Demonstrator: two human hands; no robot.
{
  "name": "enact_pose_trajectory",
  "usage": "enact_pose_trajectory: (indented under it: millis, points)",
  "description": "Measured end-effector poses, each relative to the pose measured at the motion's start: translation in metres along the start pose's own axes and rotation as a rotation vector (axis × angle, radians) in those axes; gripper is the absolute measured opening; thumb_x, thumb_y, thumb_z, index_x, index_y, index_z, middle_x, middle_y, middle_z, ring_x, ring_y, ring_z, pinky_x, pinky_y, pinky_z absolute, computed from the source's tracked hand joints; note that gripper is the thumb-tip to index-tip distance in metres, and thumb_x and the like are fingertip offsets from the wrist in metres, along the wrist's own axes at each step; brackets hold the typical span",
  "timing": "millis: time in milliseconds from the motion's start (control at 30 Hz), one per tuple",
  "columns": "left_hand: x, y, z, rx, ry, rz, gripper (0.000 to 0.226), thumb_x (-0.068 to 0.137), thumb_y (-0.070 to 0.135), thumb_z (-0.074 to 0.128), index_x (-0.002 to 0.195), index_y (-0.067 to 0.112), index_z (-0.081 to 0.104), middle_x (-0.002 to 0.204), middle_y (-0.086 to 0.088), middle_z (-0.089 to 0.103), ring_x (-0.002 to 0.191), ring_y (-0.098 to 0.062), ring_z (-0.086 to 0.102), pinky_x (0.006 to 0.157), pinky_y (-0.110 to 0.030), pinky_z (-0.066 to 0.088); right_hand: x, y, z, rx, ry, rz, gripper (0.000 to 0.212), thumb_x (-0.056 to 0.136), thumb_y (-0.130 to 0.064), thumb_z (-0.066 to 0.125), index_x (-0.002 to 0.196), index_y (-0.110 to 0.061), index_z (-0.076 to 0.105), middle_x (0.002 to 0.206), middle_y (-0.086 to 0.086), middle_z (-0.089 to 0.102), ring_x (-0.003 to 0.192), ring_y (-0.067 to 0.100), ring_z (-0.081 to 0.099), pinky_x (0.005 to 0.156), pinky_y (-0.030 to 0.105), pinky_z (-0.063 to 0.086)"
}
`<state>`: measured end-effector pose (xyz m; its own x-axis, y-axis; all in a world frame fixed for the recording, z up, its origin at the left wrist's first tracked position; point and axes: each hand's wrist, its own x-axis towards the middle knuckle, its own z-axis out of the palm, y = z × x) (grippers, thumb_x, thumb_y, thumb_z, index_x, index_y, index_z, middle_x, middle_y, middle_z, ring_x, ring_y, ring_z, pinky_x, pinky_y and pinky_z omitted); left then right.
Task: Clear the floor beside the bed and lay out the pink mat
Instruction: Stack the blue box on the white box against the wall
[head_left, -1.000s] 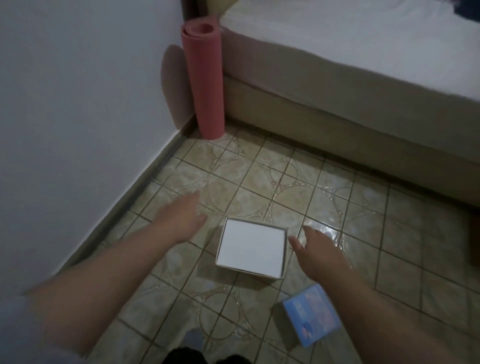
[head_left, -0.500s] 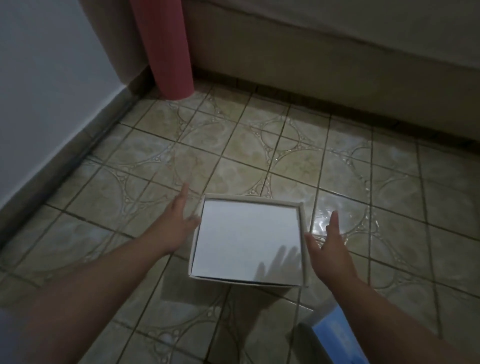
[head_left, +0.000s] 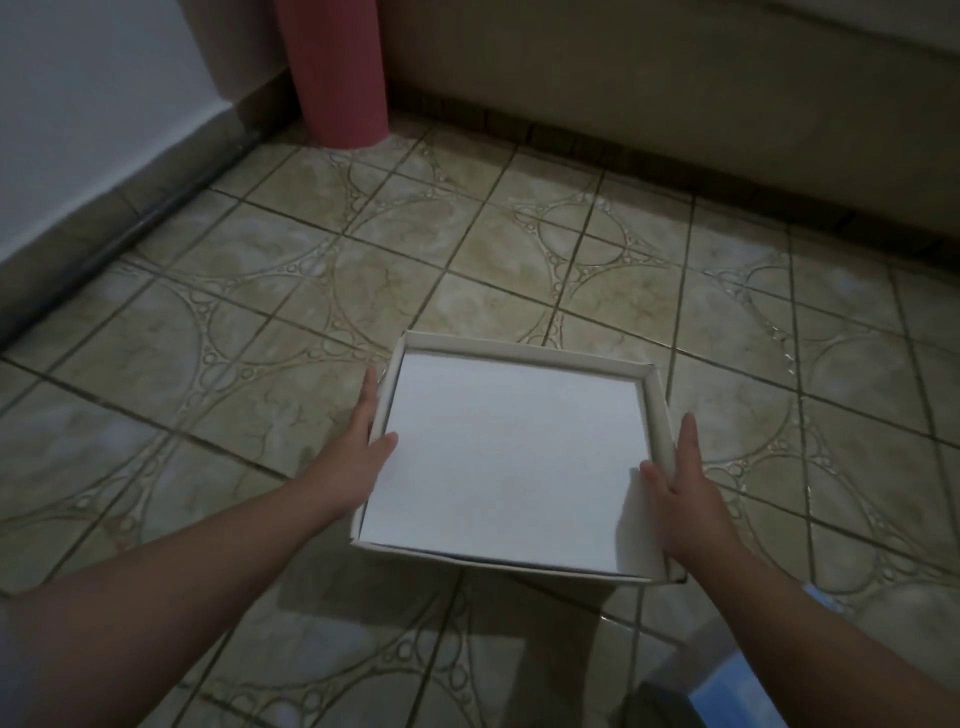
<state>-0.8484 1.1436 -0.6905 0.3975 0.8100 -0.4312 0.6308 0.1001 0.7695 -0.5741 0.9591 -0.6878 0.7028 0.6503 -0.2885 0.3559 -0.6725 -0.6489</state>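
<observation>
A white cardboard box (head_left: 511, 457) sits on the tiled floor (head_left: 467, 244) in front of me. My left hand (head_left: 358, 452) presses flat against the box's left side, thumb over its top edge. My right hand (head_left: 680, 488) is pressed against the box's right side, thumb on top. Both hands grip the box between them. The rolled pink mat (head_left: 335, 73) stands upright in the corner at the top left, its upper part cut off by the frame.
The beige bed base (head_left: 675, 78) runs along the top of the view. A white wall with a dark skirting (head_left: 104, 228) borders the left. A blue box (head_left: 737, 691) lies at the bottom right, under my right forearm.
My view has dropped closer to the floor. Both hands have closed in from either side and now touch the white box's sides, thumbs over its rim.
</observation>
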Motion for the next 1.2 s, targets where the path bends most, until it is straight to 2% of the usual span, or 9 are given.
enact_pose_trajectory:
  millis: [133, 333, 500, 633, 800, 967, 1033, 1100, 1200]
  points:
    - [-0.001, 0.004, 0.001, 0.065, 0.009, 0.049, 0.075, 0.099, 0.015, 0.039, 0.143, 0.048, -0.011, 0.159, 0.001, 0.011, 0.142, -0.022, 0.025, 0.096, -0.019, 0.023, -0.002, 0.003, -0.003, 0.053, -0.046, 0.020, 0.067, 0.098, -0.022, 0.044, 0.148, -0.038, 0.003, 0.152, 0.013, 0.032, 0.131, 0.035, 0.041, 0.102, 0.041, 0.035]
    - [-0.003, 0.007, -0.002, 0.104, -0.036, 0.041, 0.073, 0.098, 0.010, 0.036, 0.145, 0.046, -0.007, 0.158, -0.006, 0.017, 0.129, -0.021, 0.040, 0.088, -0.016, 0.033, 0.000, 0.004, -0.001, 0.121, -0.008, 0.057, 0.041, 0.097, -0.016, 0.041, 0.138, -0.019, 0.042, 0.127, 0.016, 0.056, 0.102, 0.027, 0.053, 0.083, 0.031, 0.037]
    - [-0.005, 0.008, -0.003, 0.048, -0.053, 0.045, 0.068, 0.097, 0.004, 0.030, 0.148, 0.038, 0.002, 0.156, -0.005, 0.024, 0.137, -0.023, 0.032, 0.100, -0.023, 0.024, 0.000, 0.001, 0.003, 0.175, 0.017, 0.066, 0.040, 0.097, -0.012, 0.040, 0.137, -0.016, 0.044, 0.124, 0.014, 0.056, 0.100, 0.026, 0.051, 0.083, 0.031, 0.037]
    - [-0.019, 0.003, -0.014, 0.049, -0.035, 0.042, 0.069, 0.096, 0.002, 0.030, 0.149, 0.037, 0.002, 0.156, -0.003, 0.022, 0.127, -0.008, 0.028, 0.101, -0.019, 0.019, -0.005, -0.008, 0.006, 0.156, 0.001, 0.018, 0.040, 0.097, -0.010, 0.038, 0.136, -0.015, 0.045, 0.124, 0.015, 0.057, 0.098, 0.025, 0.052, 0.079, 0.030, 0.037]
    - [-0.058, -0.012, -0.060, 0.042, 0.088, -0.045, 0.069, 0.096, 0.006, 0.032, 0.148, 0.041, 0.002, 0.155, -0.002, 0.025, 0.128, -0.012, 0.033, 0.100, -0.020, 0.023, -0.013, -0.055, 0.019, 0.092, -0.078, -0.116, 0.042, 0.097, -0.011, 0.037, 0.138, -0.018, 0.042, 0.124, 0.014, 0.056, 0.101, 0.028, 0.052, 0.081, 0.032, 0.037]
    - [-0.134, -0.034, -0.137, 0.069, 0.314, -0.156, 0.071, 0.095, 0.008, 0.034, 0.148, 0.041, 0.000, 0.149, -0.012, 0.037, 0.120, -0.021, 0.047, 0.088, -0.017, 0.035, -0.036, -0.143, 0.054, 0.042, -0.201, -0.364, 0.032, 0.094, -0.008, 0.041, 0.124, -0.010, 0.051, 0.097, 0.008, 0.054, 0.083, 0.029, 0.053, 0.057, 0.029, 0.030]
    - [-0.169, -0.043, -0.173, 0.085, 0.379, -0.203, 0.071, 0.095, 0.010, 0.034, 0.148, 0.041, -0.003, 0.144, -0.015, 0.042, 0.113, -0.023, 0.051, 0.092, -0.023, 0.039, -0.054, -0.183, 0.076, 0.043, -0.275, -0.466, 0.030, 0.094, -0.007, 0.040, 0.121, -0.010, 0.053, 0.095, 0.009, 0.055, 0.071, 0.016, 0.050, 0.055, 0.026, 0.029]
    - [-0.206, -0.052, -0.209, 0.083, 0.464, -0.225, 0.072, 0.095, 0.007, 0.034, 0.149, 0.036, -0.004, 0.148, -0.014, 0.038, 0.118, -0.024, 0.050, 0.093, -0.025, 0.038, -0.076, -0.225, 0.099, 0.061, -0.366, -0.550, 0.031, 0.093, -0.008, 0.040, 0.121, -0.011, 0.053, 0.103, 0.015, 0.060, 0.074, 0.016, 0.051, 0.059, 0.027, 0.035]
    - [-0.257, -0.076, -0.255, 0.045, 0.615, -0.271, 0.072, 0.095, 0.004, 0.034, 0.149, 0.034, -0.002, 0.149, -0.015, 0.036, 0.116, -0.017, 0.044, 0.082, -0.019, 0.032, -0.115, -0.288, 0.136, 0.060, -0.459, -0.647, 0.039, 0.094, -0.011, 0.038, 0.132, -0.014, 0.046, 0.122, 0.014, 0.057, 0.100, 0.027, 0.053, 0.081, 0.034, 0.039]
